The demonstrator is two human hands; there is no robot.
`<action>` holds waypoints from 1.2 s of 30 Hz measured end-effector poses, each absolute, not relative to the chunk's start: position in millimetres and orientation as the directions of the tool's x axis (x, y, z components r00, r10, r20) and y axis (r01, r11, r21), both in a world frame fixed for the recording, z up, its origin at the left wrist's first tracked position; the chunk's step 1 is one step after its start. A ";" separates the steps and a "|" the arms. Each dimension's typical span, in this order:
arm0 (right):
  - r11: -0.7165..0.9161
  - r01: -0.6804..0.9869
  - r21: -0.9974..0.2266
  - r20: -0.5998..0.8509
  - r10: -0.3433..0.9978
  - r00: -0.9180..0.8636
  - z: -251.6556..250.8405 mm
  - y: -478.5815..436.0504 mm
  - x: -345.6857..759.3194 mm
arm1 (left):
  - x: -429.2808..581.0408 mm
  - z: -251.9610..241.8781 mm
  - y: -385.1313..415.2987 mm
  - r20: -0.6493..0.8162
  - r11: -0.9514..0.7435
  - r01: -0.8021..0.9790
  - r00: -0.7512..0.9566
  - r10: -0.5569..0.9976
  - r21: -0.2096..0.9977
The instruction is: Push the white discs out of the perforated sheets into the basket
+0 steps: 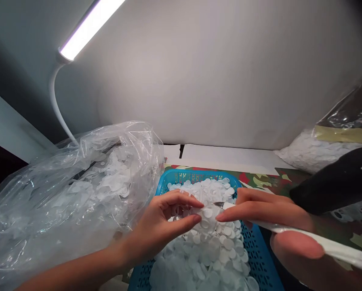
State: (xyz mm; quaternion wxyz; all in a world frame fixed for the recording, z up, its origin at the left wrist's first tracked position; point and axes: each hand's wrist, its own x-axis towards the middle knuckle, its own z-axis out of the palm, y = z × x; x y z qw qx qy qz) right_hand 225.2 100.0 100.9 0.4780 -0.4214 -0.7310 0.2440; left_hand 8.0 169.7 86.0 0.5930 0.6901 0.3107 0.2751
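Observation:
My left hand (pixel 159 226) pinches a translucent sheet of small white discs (pixel 207 214) between thumb and fingers, above a blue plastic basket (pixel 169 182). My right hand (pixel 267 210) grips a long white-handled tool (pixel 323 244), whose thin metal tip (pixel 219 204) reaches the sheet. The basket holds a heap of loose white discs (pixel 205 254), and both hands are over it. The basket's lower part is cut off by the frame.
A clear plastic bag of white discs (pixel 78 190) bulges at the left. A black object (pixel 335 182) juts in at the right, above a patterned mat (pixel 259 180). Behind it lies another bag of discs (pixel 314 153). A white gooseneck lamp (pixel 90 30) arches overhead.

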 end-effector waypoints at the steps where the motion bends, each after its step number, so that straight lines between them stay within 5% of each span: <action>1: 0.520 0.378 -0.766 0.487 0.853 -0.187 100.3 100.6 224.3 | 7.8 86.3 169.3 0.011 -0.107 0.107 0.655 0.755 0.989; 10: 0.426 0.393 -0.815 0.369 0.904 -0.216 98.6 104.4 213.0 | 8.7 89.1 169.3 0.016 -0.132 0.124 0.669 0.743 0.983; 20: 0.476 0.327 -0.817 0.459 0.879 -0.133 91.6 106.9 208.3 | 9.2 90.7 167.5 0.049 -0.175 0.124 0.666 0.745 0.977; 36: 0.535 0.456 -0.712 0.534 0.833 -0.143 66.6 106.5 197.0 | 13.2 93.4 167.6 0.109 -0.336 0.198 0.697 0.709 0.921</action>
